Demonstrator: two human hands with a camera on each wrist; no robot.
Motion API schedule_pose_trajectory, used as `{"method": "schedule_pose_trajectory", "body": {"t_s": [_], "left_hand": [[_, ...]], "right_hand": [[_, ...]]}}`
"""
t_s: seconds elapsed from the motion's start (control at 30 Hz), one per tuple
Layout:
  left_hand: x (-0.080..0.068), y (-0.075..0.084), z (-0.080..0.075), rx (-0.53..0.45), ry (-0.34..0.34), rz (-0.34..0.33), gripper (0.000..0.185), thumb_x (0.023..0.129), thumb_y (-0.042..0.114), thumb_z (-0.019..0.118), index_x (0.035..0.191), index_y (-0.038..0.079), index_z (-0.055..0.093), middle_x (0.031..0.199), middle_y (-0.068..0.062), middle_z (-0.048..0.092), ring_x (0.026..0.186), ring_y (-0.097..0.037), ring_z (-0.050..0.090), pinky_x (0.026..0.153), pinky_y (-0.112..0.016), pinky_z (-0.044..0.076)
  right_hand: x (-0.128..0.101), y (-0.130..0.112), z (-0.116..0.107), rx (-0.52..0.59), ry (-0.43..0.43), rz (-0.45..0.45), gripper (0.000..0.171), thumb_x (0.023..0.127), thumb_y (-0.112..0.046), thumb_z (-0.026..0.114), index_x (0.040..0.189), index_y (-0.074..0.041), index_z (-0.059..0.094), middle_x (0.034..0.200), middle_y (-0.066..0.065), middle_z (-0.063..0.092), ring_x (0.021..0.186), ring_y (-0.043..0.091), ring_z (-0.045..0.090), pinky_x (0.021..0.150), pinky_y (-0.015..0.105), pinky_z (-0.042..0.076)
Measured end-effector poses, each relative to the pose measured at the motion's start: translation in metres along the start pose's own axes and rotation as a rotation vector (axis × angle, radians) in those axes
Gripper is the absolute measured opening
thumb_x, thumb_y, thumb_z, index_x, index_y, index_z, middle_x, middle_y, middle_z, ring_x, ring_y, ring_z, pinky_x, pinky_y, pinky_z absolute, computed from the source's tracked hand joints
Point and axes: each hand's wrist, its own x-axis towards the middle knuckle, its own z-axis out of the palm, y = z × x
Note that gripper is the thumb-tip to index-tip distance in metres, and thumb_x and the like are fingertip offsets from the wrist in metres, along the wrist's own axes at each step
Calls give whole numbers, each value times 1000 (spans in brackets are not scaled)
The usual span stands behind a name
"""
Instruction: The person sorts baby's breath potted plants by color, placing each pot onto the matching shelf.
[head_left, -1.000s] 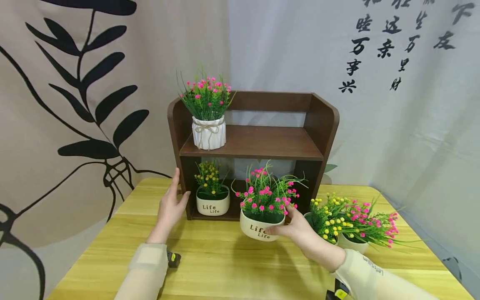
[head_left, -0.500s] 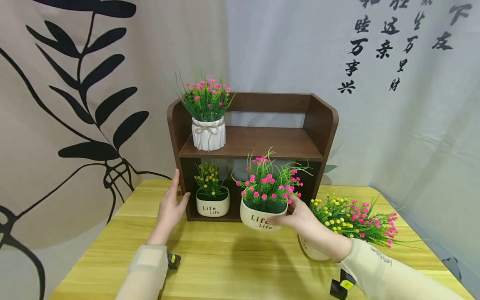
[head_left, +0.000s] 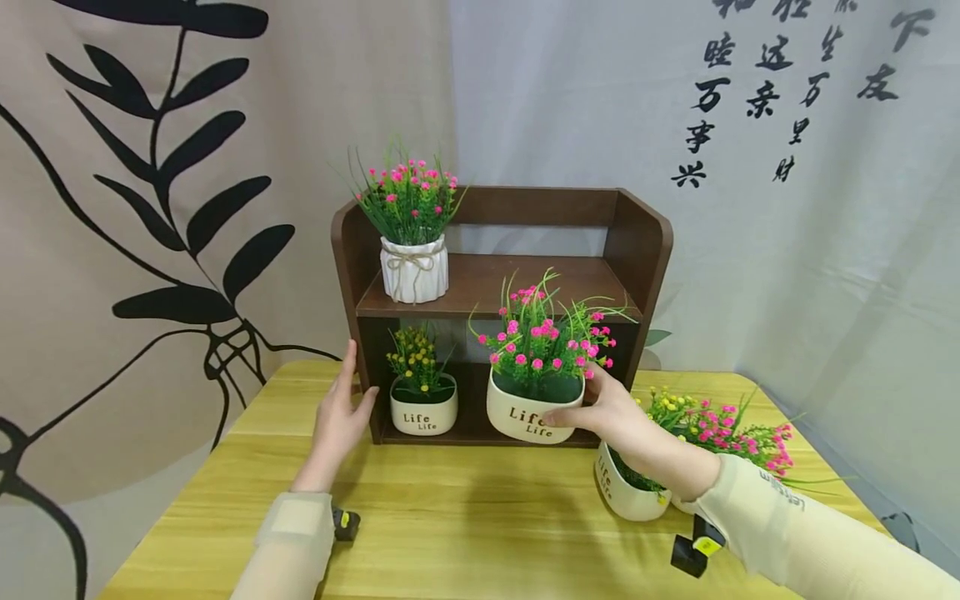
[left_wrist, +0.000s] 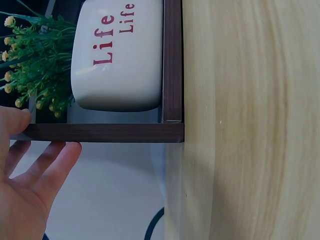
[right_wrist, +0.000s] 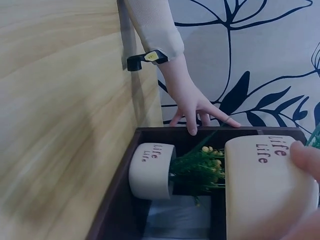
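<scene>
My right hand (head_left: 626, 425) holds a cream oval flowerpot (head_left: 517, 408) with pink artificial flowers, marked "Life", thumb on its front. The pot is raised in front of the lower compartment of a brown two-tier shelf (head_left: 540, 283). In the right wrist view the pot (right_wrist: 262, 195) shows close up beside the thumb. My left hand (head_left: 337, 425) grips the shelf's left side panel; in the left wrist view the thumb and fingers (left_wrist: 62, 160) lie on opposite faces of it. A matching pot with yellow flowers (head_left: 423, 417) stands in the lower compartment's left part.
A white pleated pot (head_left: 415, 275) with pink flowers and a twine bow stands on the upper tier's left. Right of the shelf, a pot with yellow flowers (head_left: 630, 496) and pink flowers (head_left: 738, 437) stand on the wooden table (head_left: 435, 525). A printed curtain (head_left: 525, 100) hangs behind.
My right hand has lifted the pink-flowered pot higher and slightly to the right, in front of the lower compartment. The left hand has stayed at the shelf's side.
</scene>
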Motion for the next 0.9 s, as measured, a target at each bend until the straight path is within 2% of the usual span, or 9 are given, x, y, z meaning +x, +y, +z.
{"method": "schedule_pose_trajectory", "body": {"t_s": [0.03,0.17,0.3,0.6,0.8,0.9], "left_hand": [[0,0,0,0,2,0,90,92,3,64,157,30,9,147,-25,38,50,-25,53,44,-32,39],[0,0,0,4,1,-7,90,92,4,64,157,30,8,148,-24,38,47,-19,49,44,-33,38],[0,1,0,3,-3,-13,90,93,4,64,157,30,8,148,-24,38,43,-19,46,41,-32,36],[0,0,0,7,-3,-6,90,92,3,64,157,30,8,148,-24,38,45,-13,45,39,-30,35],[-1,0,-1,5,-2,-8,90,92,3,64,157,31,8,149,-23,37,36,-12,35,38,-30,34],[0,0,0,3,-7,-10,90,92,4,64,157,30,8,150,-22,36,36,-11,36,38,-29,34]], "right_hand": [[1,-2,-2,-7,0,-3,77,79,-17,79,142,-4,37,124,16,58,108,27,59,98,48,43],[2,-13,-8,-32,6,5,90,79,-19,79,150,-3,26,125,17,58,108,27,60,101,51,40],[4,-23,-14,-37,8,-6,93,79,-18,79,151,-1,22,124,19,58,107,27,61,102,50,39],[13,-54,-28,-82,49,-75,68,79,-17,78,135,0,43,119,18,61,108,27,60,103,50,37],[17,-78,-38,-97,57,-92,69,80,-19,78,137,-1,41,113,17,64,106,25,60,107,50,30],[20,-88,-42,-114,61,-92,73,81,-19,77,141,-3,37,112,18,64,106,26,61,109,50,28]]}}
